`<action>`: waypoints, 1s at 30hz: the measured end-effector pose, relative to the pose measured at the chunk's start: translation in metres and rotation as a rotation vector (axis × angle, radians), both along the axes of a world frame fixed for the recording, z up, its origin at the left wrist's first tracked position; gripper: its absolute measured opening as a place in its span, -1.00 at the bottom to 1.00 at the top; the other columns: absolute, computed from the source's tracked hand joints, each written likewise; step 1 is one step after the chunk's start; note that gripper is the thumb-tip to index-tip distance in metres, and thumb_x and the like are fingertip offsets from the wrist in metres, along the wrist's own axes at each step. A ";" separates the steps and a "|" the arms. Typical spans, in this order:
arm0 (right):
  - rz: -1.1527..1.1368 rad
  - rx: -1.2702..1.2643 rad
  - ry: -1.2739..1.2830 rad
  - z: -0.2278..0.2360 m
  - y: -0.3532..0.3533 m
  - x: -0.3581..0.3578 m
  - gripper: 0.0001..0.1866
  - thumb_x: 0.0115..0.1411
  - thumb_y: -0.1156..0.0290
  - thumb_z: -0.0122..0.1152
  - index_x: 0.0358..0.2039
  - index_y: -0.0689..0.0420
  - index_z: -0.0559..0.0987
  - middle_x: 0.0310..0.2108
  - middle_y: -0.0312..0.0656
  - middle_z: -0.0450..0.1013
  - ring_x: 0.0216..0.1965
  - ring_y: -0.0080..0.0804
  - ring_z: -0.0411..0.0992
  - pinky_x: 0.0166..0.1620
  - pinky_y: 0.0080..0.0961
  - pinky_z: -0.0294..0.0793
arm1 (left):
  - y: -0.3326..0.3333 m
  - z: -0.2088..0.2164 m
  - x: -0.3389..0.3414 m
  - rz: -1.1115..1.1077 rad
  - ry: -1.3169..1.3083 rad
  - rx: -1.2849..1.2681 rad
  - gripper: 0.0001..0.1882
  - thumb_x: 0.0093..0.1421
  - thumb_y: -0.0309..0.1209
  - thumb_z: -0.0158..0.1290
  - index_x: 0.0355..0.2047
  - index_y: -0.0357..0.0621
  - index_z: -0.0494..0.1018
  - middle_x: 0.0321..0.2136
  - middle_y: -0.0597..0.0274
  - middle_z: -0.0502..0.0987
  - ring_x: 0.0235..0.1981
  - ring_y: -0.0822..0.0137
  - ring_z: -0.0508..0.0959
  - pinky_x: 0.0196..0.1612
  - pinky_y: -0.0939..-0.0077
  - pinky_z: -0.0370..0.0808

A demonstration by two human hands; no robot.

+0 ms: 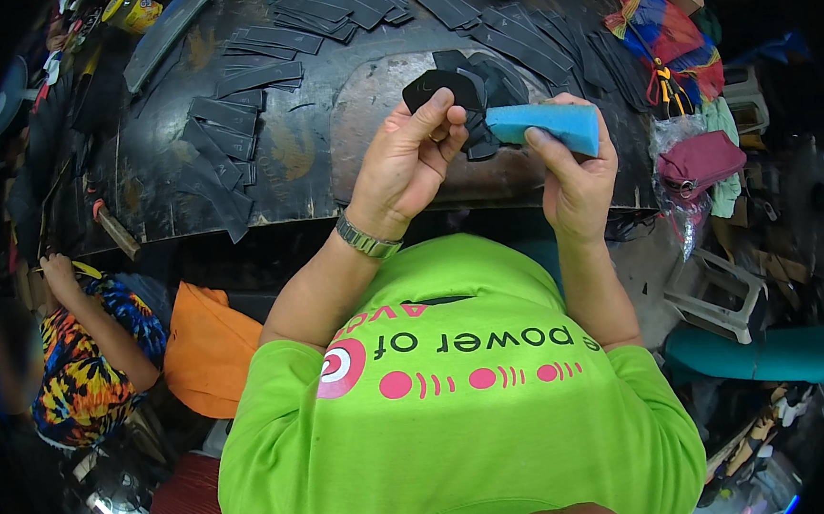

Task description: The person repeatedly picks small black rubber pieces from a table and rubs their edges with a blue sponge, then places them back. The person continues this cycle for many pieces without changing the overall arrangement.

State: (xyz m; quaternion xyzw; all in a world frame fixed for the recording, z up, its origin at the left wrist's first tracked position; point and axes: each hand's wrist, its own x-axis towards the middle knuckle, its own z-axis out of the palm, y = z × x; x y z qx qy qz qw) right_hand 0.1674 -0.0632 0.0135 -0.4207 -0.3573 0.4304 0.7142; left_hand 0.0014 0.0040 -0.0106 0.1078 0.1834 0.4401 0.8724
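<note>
My left hand (411, 152), with a watch at its wrist, is closed on a black cut piece (429, 91) with angled corners, pinched between thumb and fingers above the table. Beside it, my right hand (573, 165) grips a blue foam block (546, 125), thumb on the near side and fingers mostly hidden behind. The block's left end is close to the black piece; whether they touch I cannot tell. Behind and below both hands lies a loose heap of similar black pieces (500, 79) on a brown board (354, 118).
The dark worktable (310, 169) carries fanned rows of black strips (337, 4) and a long grey bar (166, 40). At right are a maroon pouch (701, 160) and a plastic stool (716, 293). Another person's arm (101, 317) shows at left, near an orange cloth (210, 347).
</note>
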 end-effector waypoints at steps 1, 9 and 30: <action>0.004 -0.004 0.012 0.000 0.000 -0.001 -0.64 0.01 0.71 0.29 -0.15 0.22 0.49 -0.24 -0.26 0.47 -0.23 -0.58 0.43 -0.10 -0.63 0.41 | 0.001 0.000 -0.001 0.009 0.008 -0.006 -0.93 0.23 -0.47 0.10 -0.33 -0.21 0.50 -0.43 0.25 0.56 -0.34 0.47 0.58 -0.21 0.62 0.59; -0.021 0.106 0.005 0.004 0.011 -0.011 -0.64 0.02 0.72 0.30 -0.14 0.22 0.48 -0.22 -0.27 0.46 -0.22 -0.59 0.42 -0.13 -0.65 0.43 | 0.004 0.004 -0.008 0.048 0.128 0.079 -0.94 0.24 -0.47 0.09 -0.32 -0.19 0.50 -0.43 0.28 0.57 -0.35 0.47 0.59 -0.21 0.59 0.60; -0.031 0.031 -0.026 -0.013 0.005 -0.007 -0.65 0.04 0.66 0.31 -0.14 0.21 0.48 -0.23 -0.27 0.45 -0.22 -0.58 0.41 -0.12 -0.64 0.43 | 0.003 -0.001 -0.005 0.120 0.194 0.112 -0.93 0.24 -0.49 0.07 -0.26 -0.18 0.48 -0.38 0.24 0.59 -0.31 0.46 0.60 -0.18 0.56 0.59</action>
